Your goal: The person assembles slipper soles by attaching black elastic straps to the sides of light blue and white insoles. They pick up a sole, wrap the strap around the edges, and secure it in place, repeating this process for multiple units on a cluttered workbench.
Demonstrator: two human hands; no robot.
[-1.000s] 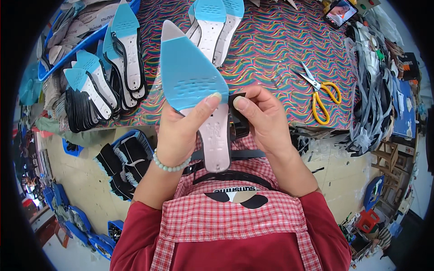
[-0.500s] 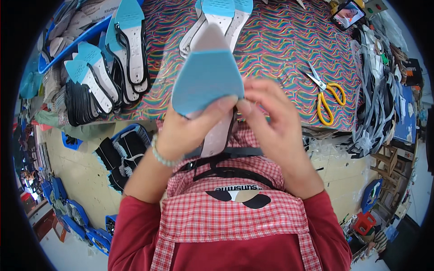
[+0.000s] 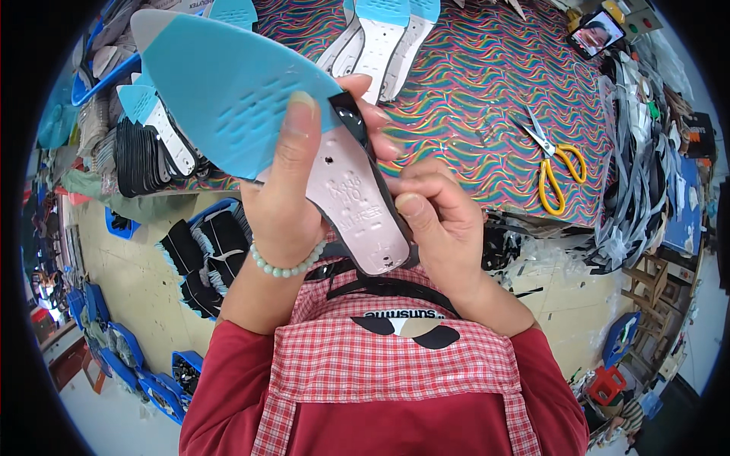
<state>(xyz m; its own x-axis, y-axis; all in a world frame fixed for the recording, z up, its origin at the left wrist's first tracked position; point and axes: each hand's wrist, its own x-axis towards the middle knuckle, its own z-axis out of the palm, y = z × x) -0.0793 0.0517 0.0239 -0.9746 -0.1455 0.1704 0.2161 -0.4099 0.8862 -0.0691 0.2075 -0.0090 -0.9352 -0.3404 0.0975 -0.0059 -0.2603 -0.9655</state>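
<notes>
You are facing a worktop (image 3: 487, 99) covered in a wavy, many-coloured cloth, with a pale floor (image 3: 144, 289) running along its left side, where blue crates (image 3: 129, 357) are sitting. You are holding one insole (image 3: 258, 114) up close above your chest, its wide blue forepart pointing up and left and its pale pink heel part slanting down to the right, a black strip lying along its right edge. Your left hand (image 3: 285, 205) is gripping the insole from the left, thumb lying across the blue face and fingertips showing past the far edge. Your right hand (image 3: 441, 220) is pinching the lower right edge of the heel part, thumb pressing on the black strip. Three similar insoles (image 3: 384, 38) are lying side by side at the top of the worktop, and a stack of more, too many to count, is leaning at the left edge. One pair of yellow-handled scissors (image 3: 551, 159) is lying to your right, well apart from both hands.
</notes>
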